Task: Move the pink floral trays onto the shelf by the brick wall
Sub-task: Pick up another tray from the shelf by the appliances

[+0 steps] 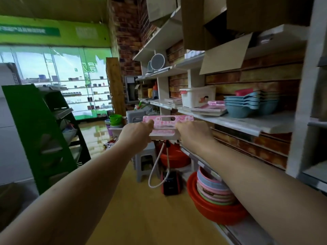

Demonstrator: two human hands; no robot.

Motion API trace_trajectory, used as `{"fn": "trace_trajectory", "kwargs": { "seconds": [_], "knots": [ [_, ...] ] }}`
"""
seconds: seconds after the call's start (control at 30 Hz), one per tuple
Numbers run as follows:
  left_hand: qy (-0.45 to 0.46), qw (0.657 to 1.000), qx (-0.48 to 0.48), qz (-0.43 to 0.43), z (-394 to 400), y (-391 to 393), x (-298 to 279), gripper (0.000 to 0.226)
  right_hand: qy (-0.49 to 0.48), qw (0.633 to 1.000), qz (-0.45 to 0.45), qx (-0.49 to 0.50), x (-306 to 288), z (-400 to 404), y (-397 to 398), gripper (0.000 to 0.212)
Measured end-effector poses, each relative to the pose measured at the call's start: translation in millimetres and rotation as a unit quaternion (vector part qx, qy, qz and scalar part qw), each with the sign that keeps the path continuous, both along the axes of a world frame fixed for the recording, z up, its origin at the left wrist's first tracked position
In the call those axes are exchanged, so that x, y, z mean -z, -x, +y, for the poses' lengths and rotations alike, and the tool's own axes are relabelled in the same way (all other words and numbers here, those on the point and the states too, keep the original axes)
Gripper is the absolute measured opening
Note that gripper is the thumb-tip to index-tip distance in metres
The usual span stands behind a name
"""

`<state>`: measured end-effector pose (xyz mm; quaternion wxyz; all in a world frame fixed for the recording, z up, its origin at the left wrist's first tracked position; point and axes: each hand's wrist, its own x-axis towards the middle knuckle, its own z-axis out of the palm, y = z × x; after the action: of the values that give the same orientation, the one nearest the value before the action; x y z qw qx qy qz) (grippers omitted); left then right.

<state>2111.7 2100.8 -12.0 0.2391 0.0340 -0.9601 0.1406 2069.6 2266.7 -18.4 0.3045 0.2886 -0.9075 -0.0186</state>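
A pink floral tray (166,122) with a slot handle is held out in front of me at about shelf height. My left hand (136,134) grips its left side and my right hand (192,132) grips its right side. It hangs just left of the white shelf (251,123) that runs along the brick wall (256,82). Several more pink floral trays (208,108) lie stacked flat on that shelf, beside a white storage box (197,98). The held tray's underside is hidden by my hands.
Blue stacked basins (247,105) sit on the shelf to the right. Cardboard boxes (212,23) hang over the upper shelf. Below, red basins (214,204) with stacked bowls, a grey stool (145,161) and a black appliance (170,184) stand on the floor. A green rack (44,135) stands left.
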Motion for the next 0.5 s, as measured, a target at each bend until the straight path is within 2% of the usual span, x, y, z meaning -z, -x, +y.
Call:
{"fn": "trace_trajectory", "kwargs": {
  "seconds": [0.3, 0.5],
  "knots": [
    [-0.006, 0.999, -0.033, 0.001, -69.9, 182.4, 17.2, 0.036, -0.017, 0.999, 0.009, -0.03, 14.5, -75.4, 188.2, 0.03],
    [-0.029, 0.998, -0.048, 0.012, -124.1, 323.8, -0.6, 0.04, -0.011, 0.998, 0.011, -0.065, -7.3, -127.1, 334.4, 0.028]
  ]
}}
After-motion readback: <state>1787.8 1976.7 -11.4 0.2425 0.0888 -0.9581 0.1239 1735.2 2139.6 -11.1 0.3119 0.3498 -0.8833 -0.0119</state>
